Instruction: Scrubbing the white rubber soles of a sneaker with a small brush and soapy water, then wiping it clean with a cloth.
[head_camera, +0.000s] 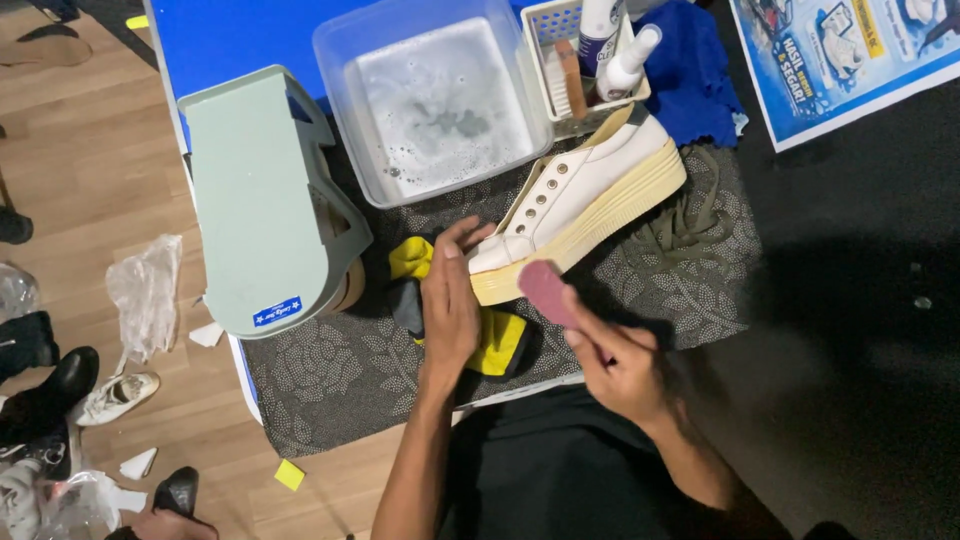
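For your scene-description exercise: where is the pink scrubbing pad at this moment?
In the head view, the pink pad is just right of centre, held in the right hand against the toe of the white shoe, beside the left hand.

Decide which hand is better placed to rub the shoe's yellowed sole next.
Probably the right hand: it holds the pink pad beside the sole, while the left hand steadies the white shoe at its toe.

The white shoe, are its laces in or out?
Out. The white shoe shows bare eyelets, and loose laces lie on the patterned mat beside it.
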